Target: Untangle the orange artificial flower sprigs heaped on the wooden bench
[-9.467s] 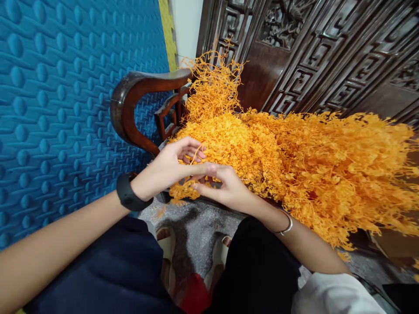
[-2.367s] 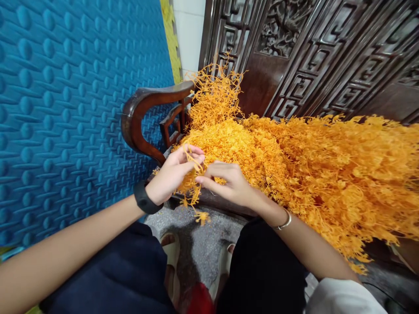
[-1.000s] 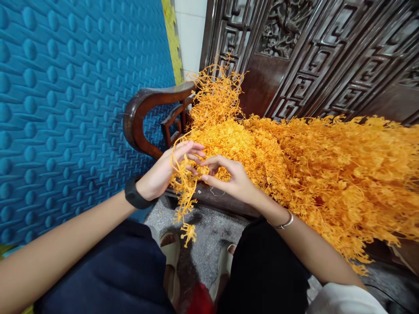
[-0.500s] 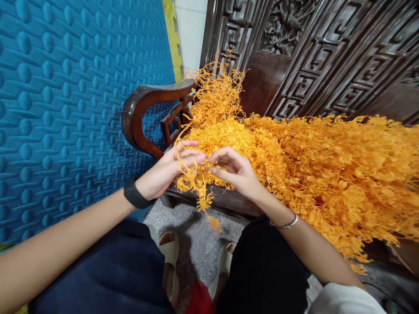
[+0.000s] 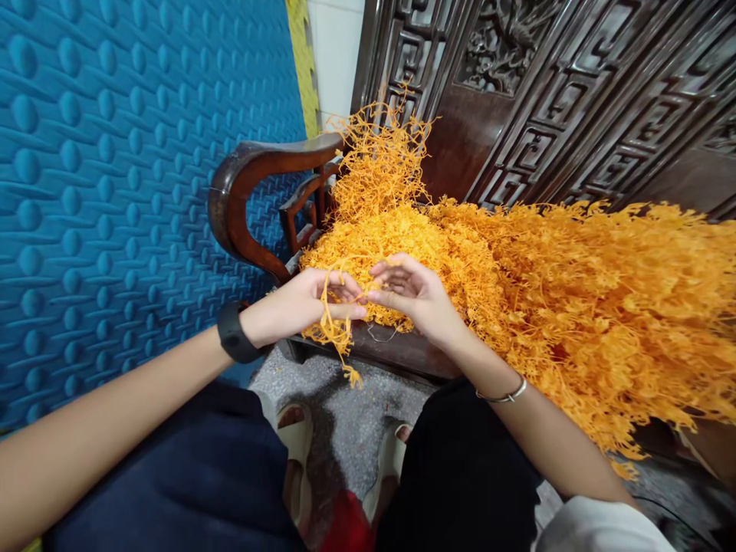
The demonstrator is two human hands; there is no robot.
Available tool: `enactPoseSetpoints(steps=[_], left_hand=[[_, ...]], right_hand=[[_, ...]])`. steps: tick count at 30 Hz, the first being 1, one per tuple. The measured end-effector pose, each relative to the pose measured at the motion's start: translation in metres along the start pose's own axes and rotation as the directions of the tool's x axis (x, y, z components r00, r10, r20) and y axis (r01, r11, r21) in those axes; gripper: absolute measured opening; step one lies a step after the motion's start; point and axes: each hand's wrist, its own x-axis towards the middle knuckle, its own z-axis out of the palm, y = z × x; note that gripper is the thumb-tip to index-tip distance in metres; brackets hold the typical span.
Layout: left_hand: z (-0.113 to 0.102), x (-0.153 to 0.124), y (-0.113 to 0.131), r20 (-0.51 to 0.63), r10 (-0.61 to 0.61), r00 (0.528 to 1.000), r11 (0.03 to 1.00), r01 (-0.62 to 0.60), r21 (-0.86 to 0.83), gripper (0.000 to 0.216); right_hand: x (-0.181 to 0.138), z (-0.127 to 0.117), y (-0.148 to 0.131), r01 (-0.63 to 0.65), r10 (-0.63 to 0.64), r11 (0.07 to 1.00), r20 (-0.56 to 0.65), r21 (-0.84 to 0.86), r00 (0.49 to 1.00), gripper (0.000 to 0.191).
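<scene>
A thin, branching orange plastic strand [image 5: 334, 333] drapes over the fingers of my left hand [image 5: 304, 303], its tufted end dangling below them. That hand is closed on the strand, thumb along the lower side. My right hand [image 5: 424, 302] faces it, with curled fingers and thumb pinching the strand's other part between the two hands. Fingertips of both hands nearly meet, so the exact pinch points are partly hidden. Just behind them lies a large heap of similar orange strands [image 5: 396, 230] on the dark wooden bench [image 5: 396, 353].
Dense orange bunches [image 5: 598, 307] fill the bench on the right. A curved wooden armrest [image 5: 230, 192] stands at the left, beside blue textured matting [image 5: 103, 192]. The carved bench back [image 5: 471, 138] rises behind. My sandalled feet rest on the speckled floor [image 5: 345, 429] near a red object [image 5: 348, 525].
My left hand has turned and its fingers have come closer together. The strand's hanging end has swung left and up, dangling less far. My right hand stays nearly in place.
</scene>
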Motion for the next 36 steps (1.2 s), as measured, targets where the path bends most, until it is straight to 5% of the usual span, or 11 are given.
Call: enactPoseSetpoints(steps=[9,22,32,34,36], left_hand=[[-0.001,0.0,-0.004,0.015,0.024,1.0,0.988,-0.026,0.152,0.032],[0.008,-0.001,0.007,-0.128,-0.041,0.991,0.998,0.033,-0.062,0.028],[0.016,0.009,0.006,-0.23,-0.036,0.973,0.979,-0.012,-0.204,0.023],[0.017,0.002,0.007,-0.216,-0.07,0.974,0.976,0.022,-0.216,0.023],[0.017,-0.011,0.009,-0.156,-0.142,0.978,0.971,0.107,-0.212,0.026]], right_hand=[[0.002,-0.006,0.001,0.109,-0.095,0.93,0.058,-0.35,0.994,0.004],[0.014,-0.012,0.001,-0.024,0.007,0.993,-0.151,-0.113,0.989,0.011],[0.028,-0.01,0.008,-0.028,0.007,0.996,-0.231,-0.087,0.973,0.006],[0.03,-0.031,0.009,0.0,-0.026,0.997,-0.325,-0.078,0.945,0.005],[0.031,-0.068,0.01,0.063,-0.08,0.997,-0.55,-0.049,0.831,0.011]])
